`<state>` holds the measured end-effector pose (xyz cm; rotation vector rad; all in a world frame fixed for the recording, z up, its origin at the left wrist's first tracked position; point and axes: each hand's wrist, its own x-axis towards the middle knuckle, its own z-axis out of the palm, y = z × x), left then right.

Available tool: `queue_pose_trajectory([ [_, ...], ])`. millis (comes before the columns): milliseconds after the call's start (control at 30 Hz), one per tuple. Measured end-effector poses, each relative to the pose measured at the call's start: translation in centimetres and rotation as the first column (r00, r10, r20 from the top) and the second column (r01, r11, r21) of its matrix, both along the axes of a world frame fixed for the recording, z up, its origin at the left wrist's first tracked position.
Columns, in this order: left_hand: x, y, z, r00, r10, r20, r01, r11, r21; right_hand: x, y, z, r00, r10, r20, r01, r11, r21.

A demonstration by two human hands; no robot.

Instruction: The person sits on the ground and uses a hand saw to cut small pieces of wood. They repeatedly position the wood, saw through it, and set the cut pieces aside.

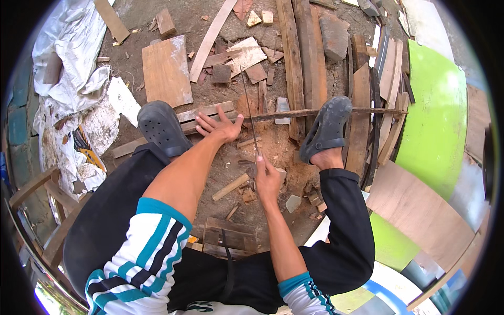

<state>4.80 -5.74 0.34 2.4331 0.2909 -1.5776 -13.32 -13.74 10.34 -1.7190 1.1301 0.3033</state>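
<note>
My right hand is closed round the near end of a handsaw, whose thin blade points away from me and is seen nearly edge-on; its handle is mostly hidden in the fist. The blade crosses a long, narrow, dark wooden strip lying sideways. My left hand lies palm down with spread fingers on the wood just left of the blade, pressing near short boards. A dark clog on my right foot rests on the strip. Sawdust covers the ground around the blade.
Another clog is on my left foot. Beyond stand long planks, a square board and wood offcuts. A green panel and plywood lie at right; white sheeting is at left.
</note>
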Motion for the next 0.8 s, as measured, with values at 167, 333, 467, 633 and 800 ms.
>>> queue_pose_trajectory([
  [167, 0.3, 1.1, 0.3, 0.999, 0.034, -0.006, -0.034, 0.999, 0.004, -5.2, 2.3, 5.8, 0.991, 0.02, -0.133, -0.018, 1.0, 0.022],
  [333, 0.7, 0.7, 0.4, 0.999, 0.041, -0.017, -0.042, 0.999, -0.023, -7.5, 2.1, 7.2, 0.997, -0.025, -0.075, 0.03, 0.998, 0.057],
  [467, -0.4, 0.0, -0.1, 1.0, 0.008, 0.007, -0.007, 1.0, -0.012, 3.6, 0.3, -1.3, 0.99, 0.037, 0.135, -0.034, 0.999, -0.026],
  [633, 0.5, 1.2, -0.4, 0.999, 0.005, -0.032, -0.004, 1.0, 0.025, -8.5, 2.7, 5.6, 0.998, -0.014, -0.066, 0.016, 0.999, 0.044],
  [800, -0.6, 0.8, -0.8, 1.0, 0.025, 0.011, -0.025, 1.0, -0.004, -5.2, 1.3, 3.4, 0.998, 0.039, 0.045, -0.036, 0.997, -0.061],
])
